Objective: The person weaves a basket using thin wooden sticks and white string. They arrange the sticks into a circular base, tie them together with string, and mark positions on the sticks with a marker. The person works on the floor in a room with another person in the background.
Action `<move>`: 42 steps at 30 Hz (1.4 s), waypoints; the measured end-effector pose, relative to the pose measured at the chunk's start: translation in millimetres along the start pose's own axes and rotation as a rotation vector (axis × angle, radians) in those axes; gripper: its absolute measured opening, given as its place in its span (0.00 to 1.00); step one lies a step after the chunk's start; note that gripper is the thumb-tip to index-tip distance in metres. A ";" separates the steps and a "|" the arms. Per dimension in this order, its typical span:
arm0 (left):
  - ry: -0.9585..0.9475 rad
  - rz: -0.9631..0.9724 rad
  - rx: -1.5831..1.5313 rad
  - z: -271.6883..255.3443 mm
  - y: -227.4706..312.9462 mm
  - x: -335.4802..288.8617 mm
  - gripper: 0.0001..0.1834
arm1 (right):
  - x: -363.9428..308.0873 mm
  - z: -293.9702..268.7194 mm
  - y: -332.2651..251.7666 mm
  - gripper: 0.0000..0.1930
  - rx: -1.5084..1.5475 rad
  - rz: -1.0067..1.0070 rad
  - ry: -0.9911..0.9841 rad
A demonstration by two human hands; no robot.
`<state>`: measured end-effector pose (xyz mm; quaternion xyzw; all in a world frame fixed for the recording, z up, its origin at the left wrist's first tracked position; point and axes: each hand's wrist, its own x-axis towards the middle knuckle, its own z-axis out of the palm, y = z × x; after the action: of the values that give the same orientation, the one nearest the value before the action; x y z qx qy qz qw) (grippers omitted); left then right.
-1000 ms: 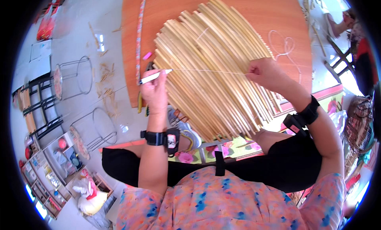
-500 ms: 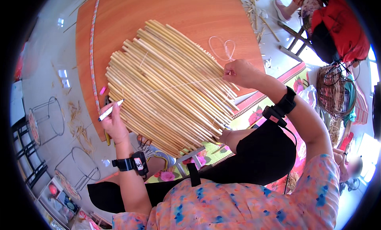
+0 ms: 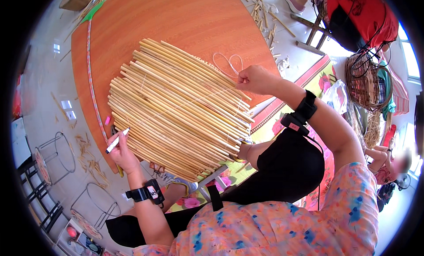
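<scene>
A mat of pale reed stalks [image 3: 176,117] lies side by side over the near part of the orange-brown table and juts past its edge toward my lap. My left hand [image 3: 124,155] is closed around a white marker pen [image 3: 117,141] with a dark end, its tip at the mat's left edge. My right hand [image 3: 259,80] pinches a thin white string [image 3: 190,104] at the mat's right side. The string runs slantwise across the stalks toward the marker; I cannot tell where its left end is fixed. A clear looped cord [image 3: 229,64] lies just beyond my right fingers.
On the table [image 3: 176,13], a striped rod [image 3: 91,75] with a green end runs along the left edge, near a small pink cap [image 3: 107,120]. Wire-framed stools [image 3: 55,156] stand left. Stalk scraps litter the floor. A wicker basket [image 3: 360,81] and another person are at the right.
My view has shifted, so the table and mat appear lower and farther left. Both hands keep their holds on the marker and the string, with little movement relative to the mat.
</scene>
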<state>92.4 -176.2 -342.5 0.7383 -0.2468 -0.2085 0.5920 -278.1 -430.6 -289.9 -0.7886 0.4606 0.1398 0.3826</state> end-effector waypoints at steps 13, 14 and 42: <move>-0.004 0.004 0.025 -1.3 0.0 -0.5 0.09 | -2.7 -3.7 -5.8 0.13 0.090 0.094 0.002; -0.005 0.001 0.017 -1.3 0.1 -1.0 0.09 | -4.3 -4.6 -6.6 0.12 0.102 0.101 0.003; -0.022 0.034 0.028 -3.1 5.4 -3.3 0.07 | 3.9 12.3 17.4 0.11 0.082 -0.043 0.107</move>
<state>91.1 -172.8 -336.5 0.7400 -0.2688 -0.2029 0.5822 -288.8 -429.0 -308.7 -0.7883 0.4686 0.0703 0.3926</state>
